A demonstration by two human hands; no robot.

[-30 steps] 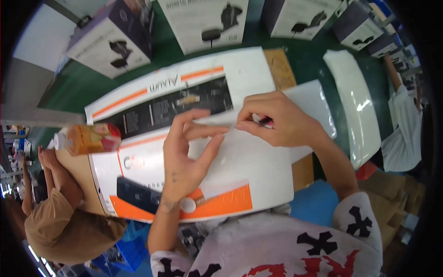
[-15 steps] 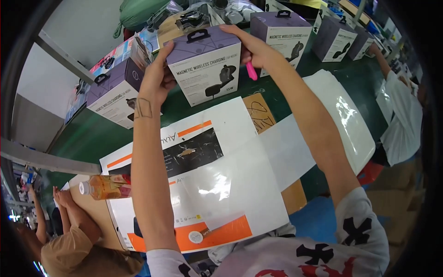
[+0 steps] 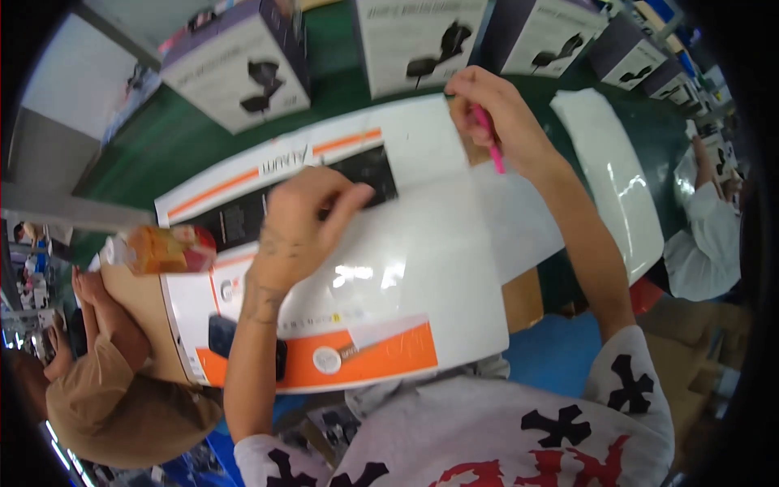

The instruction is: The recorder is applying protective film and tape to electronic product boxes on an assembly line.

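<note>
My right hand [image 3: 507, 122] is closed round a slim bright pink stick-like tool [image 3: 488, 138], whose exact kind I cannot make out. It hovers near the right lower corner of a white and purple car-charger box [image 3: 415, 49]. Over the black printed band of a large white and orange sheet [image 3: 430, 268], my left hand [image 3: 312, 213] is slightly blurred, thumb held apart from loosely bent fingers, with nothing visible in it. Another charger box [image 3: 235, 69] stands beyond that hand, to the left.
More charger boxes [image 3: 545, 36] line the far side of the green table [image 3: 122, 174]. A drink bottle [image 3: 166, 249] and a dark phone-like object [image 3: 223, 334] lie at left. Glossy white packaging [image 3: 613, 187] is at right. Co-workers [image 3: 122, 381] sit at both sides.
Both hands have let go of the charger box, which now stands at the far side. My left hand has come back toward me over the sheet; the right has moved slightly right and nearer.
</note>
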